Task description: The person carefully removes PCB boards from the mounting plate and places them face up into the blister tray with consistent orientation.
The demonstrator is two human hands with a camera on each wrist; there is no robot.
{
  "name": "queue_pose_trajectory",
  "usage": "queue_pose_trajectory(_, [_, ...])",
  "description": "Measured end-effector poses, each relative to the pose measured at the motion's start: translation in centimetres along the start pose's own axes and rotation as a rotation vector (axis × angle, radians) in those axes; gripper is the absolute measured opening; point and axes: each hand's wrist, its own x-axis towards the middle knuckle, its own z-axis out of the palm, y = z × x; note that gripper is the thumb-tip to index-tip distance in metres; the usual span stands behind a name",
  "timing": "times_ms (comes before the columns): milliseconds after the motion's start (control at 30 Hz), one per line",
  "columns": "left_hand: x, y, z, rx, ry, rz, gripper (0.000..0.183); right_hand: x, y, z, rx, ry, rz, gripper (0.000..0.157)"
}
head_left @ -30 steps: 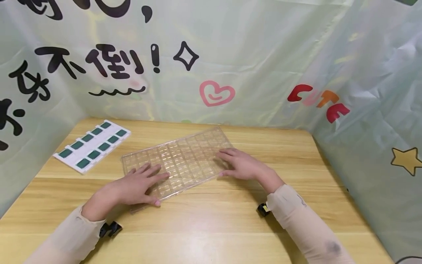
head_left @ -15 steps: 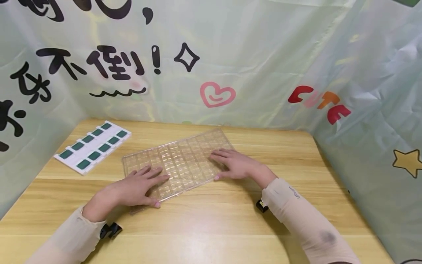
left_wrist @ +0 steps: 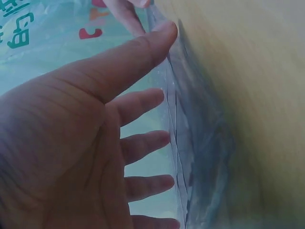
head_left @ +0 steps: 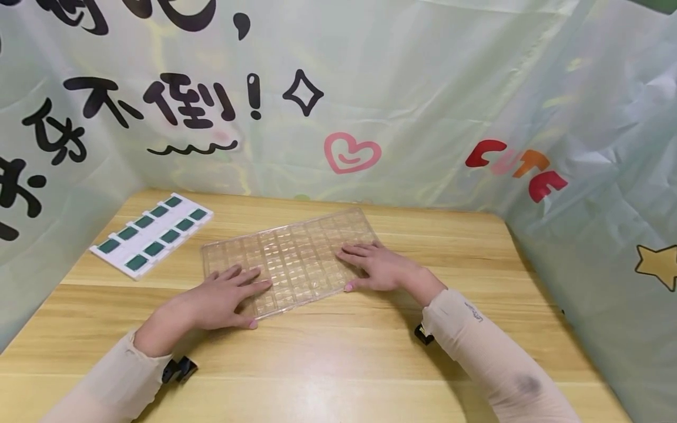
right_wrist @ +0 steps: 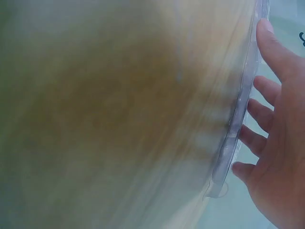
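A clear plastic tray (head_left: 296, 264), divided into many small compartments, lies at a slant on the wooden table. My left hand (head_left: 224, 299) rests on its left part with fingers spread, the thumb at the near edge. Fairly straight fingers of my right hand (head_left: 383, 264) touch the right part, with the thumb by the near edge. In the left wrist view, the left hand (left_wrist: 90, 124) has its fingertips against the tray (left_wrist: 183, 138). In the right wrist view, the right fingertips meet the tray's edge (right_wrist: 233, 124). The tray's near left corner is hidden.
A white panel (head_left: 161, 235) with two rows of green rectangles lies at the table's back left. Printed cloth (head_left: 423, 88) hangs behind and at the sides of the wooden table (head_left: 328, 376). Small black devices (head_left: 180, 370) sit under both wrists.
The tray has turned slightly, its left end moving away from me. The right hand has shifted a little left over the tray. The head view has shifted slightly.
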Motion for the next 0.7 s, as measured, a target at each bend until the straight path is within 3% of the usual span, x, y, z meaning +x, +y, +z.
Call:
queue_pose_trajectory(367, [0.1, 0.5, 0.3, 0.019, 0.030, 0.048, 0.069, -0.5, -0.1, 0.1, 0.006, -0.002, 0.023, 0.085])
queue_pose_trajectory(700, [0.2, 1.0, 0.3, 0.020, 0.027, 0.021, 0.066, -1.2, -0.3, 0.3, -0.002, 0.011, 0.042, 0.086])
